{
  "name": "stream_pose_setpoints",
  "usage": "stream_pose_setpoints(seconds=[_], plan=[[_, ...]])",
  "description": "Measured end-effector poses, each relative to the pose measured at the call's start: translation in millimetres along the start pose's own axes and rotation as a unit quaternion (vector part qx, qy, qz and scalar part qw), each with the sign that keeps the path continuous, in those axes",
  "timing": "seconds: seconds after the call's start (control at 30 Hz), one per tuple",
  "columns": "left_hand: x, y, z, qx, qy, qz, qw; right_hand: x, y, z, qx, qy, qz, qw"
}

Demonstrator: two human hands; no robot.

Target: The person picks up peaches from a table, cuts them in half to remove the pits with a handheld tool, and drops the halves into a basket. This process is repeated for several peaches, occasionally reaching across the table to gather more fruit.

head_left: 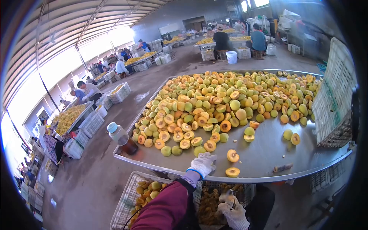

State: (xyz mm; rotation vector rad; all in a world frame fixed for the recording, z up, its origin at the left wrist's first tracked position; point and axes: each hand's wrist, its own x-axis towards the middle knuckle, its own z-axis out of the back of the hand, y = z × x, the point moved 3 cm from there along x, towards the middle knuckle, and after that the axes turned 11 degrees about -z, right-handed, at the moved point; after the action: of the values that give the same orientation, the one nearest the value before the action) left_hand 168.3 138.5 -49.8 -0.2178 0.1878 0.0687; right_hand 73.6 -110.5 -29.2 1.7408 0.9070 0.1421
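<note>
"What's the room like?"

"A big shed, with people (221,38) at fruit-laden tables behind. On this metal desk (264,157), halved fruit (235,104) lies heaped."

"And the hands?"

"The left hand (203,165) is at the near edge, beside loose halves; I can't tell if its fingers grip anything. The right hand (233,214), over a lower crate (251,191), has its fingers narrowed round a small metallic object (230,193)."

"Anything in the way?"

"A bottle (126,143) beside the heap's left side, and a tilted crate (333,96) on the right."
</note>
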Motion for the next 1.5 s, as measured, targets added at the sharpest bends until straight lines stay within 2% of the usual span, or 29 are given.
stream_pose_setpoints(seconds=[0.13,0.17,0.2,0.23,0.27,0.3,0.33,0.43,0.47,0.53,0.57,0.63,0.77,0.83,0.87,0.93,1.03,1.2,1.27,1.33,1.37,1.4,1.5], plan=[[-8,16,3,-0.031,-0.047,0.011,0.998,1,-6,-2,0.042,0.006,-0.022,0.999],[-14,19,4,-0.180,-0.087,0.034,0.979,0,-2,-4,0.043,0.004,-0.023,0.999],[-17,20,5,-0.325,-0.125,0.056,0.936,-4,2,-6,0.041,0.010,-0.045,0.998],[-18,19,-2,-0.496,-0.094,0.095,0.858,-6,5,-8,0.041,0.015,-0.069,0.997],[-27,15,-7,-0.496,-0.090,0.097,0.858,-6,6,-9,0.044,0.014,-0.072,0.996],[-43,-1,-6,-0.673,-0.107,0.038,0.731,-7,6,-10,0.022,0.012,-0.084,0.996],[-59,-18,-1,-0.816,-0.122,-0.022,0.564,-7,5,-11,-0.001,0.010,-0.095,0.995],[-108,-74,21,-0.765,-0.113,-0.060,0.632,-4,-3,-11,-0.039,0.011,-0.045,0.998],[-115,-78,14,-0.717,-0.064,-0.102,0.686,0,-14,-8,-0.040,0.010,-0.049,0.998],[-127,-89,9,-0.689,-0.088,-0.081,0.715,5,-17,-8,-0.118,-0.002,0.058,0.991],[-130,-87,2,-0.690,-0.089,-0.077,0.714,0,-17,-6,-0.119,0.000,0.054,0.991],[-128,-77,-12,-0.730,-0.102,0.009,0.676,-15,23,-14,-0.260,-0.083,-0.095,0.957],[-144,-81,-5,-0.758,-0.136,-0.001,0.638,-12,9,-11,-0.281,-0.061,-0.079,0.955],[-147,-87,-1,-0.750,-0.169,-0.016,0.639,-11,9,-13,-0.374,-0.053,0.035,0.925],[-145,-84,-6,-0.750,-0.181,-0.054,0.634,-13,16,-15,-0.373,-0.057,-0.012,0.926],[-146,-87,-5,-0.805,-0.187,0.015,0.563,-14,15,-14,-0.369,-0.079,0.002,0.926],[-146,-84,-10,-0.835,-0.173,0.033,0.521,-17,17,-14,-0.373,-0.066,-0.053,0.924],[-147,-93,-6,-0.805,-0.158,0.037,0.571,-18,17,-16,-0.416,-0.040,-0.109,0.902],[-150,-92,-9,-0.794,-0.155,0.043,0.587,-17,14,-16,-0.421,-0.041,-0.083,0.902],[-151,-91,-12,-0.769,-0.111,0.023,0.630,-18,13,-15,-0.430,-0.049,-0.073,0.899],[-153,-94,-10,-0.750,-0.119,0.029,0.650,-17,11,-15,-0.434,-0.053,-0.039,0.899],[-153,-96,-8,-0.750,-0.116,0.032,0.650,-18,10,-15,-0.437,-0.057,-0.005,0.897],[-155,-99,-5,-0.771,-0.095,0.035,0.629,-19,16,-17,-0.468,-0.068,0.000,0.881]])
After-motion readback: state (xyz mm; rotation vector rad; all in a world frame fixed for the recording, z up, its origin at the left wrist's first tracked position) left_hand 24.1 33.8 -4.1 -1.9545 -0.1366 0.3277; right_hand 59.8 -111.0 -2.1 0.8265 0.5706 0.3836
